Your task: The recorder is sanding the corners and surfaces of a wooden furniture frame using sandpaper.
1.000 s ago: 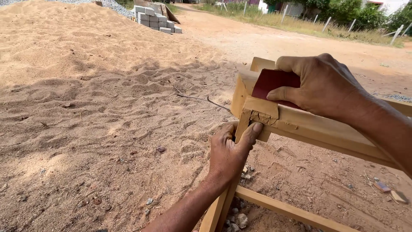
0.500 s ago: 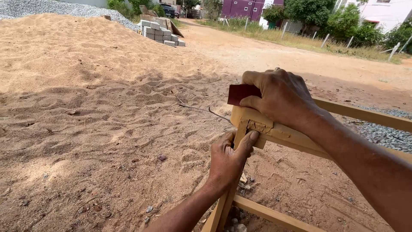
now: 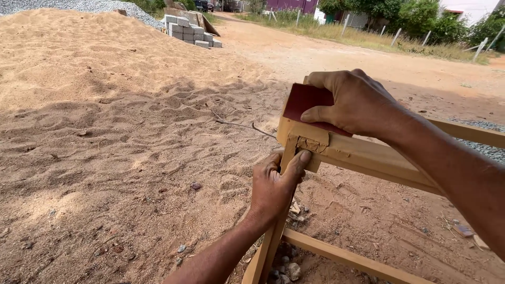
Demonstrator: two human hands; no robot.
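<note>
A pale wooden frame [image 3: 368, 158] stands on sandy ground, its corner joint near the middle of the view. My right hand [image 3: 357, 102] presses a dark red sheet of sandpaper [image 3: 305, 100] flat on the top of that corner. My left hand [image 3: 273, 186] grips the frame's upright leg [image 3: 271, 242] just below the joint, thumb laid against the wood. A lower rail [image 3: 347, 257] runs off to the right from the leg.
A large heap of sand [image 3: 79, 58] fills the left side. A stack of grey concrete blocks [image 3: 192, 29] sits at the far back. A thin twig [image 3: 242, 125] lies on the sand beside the frame. Small stones [image 3: 286, 265] lie at the leg's foot.
My right hand with the sandpaper slid left to the corner's end half a second ago and has come back a little onto the top. The left hand kept its grip on the leg.
</note>
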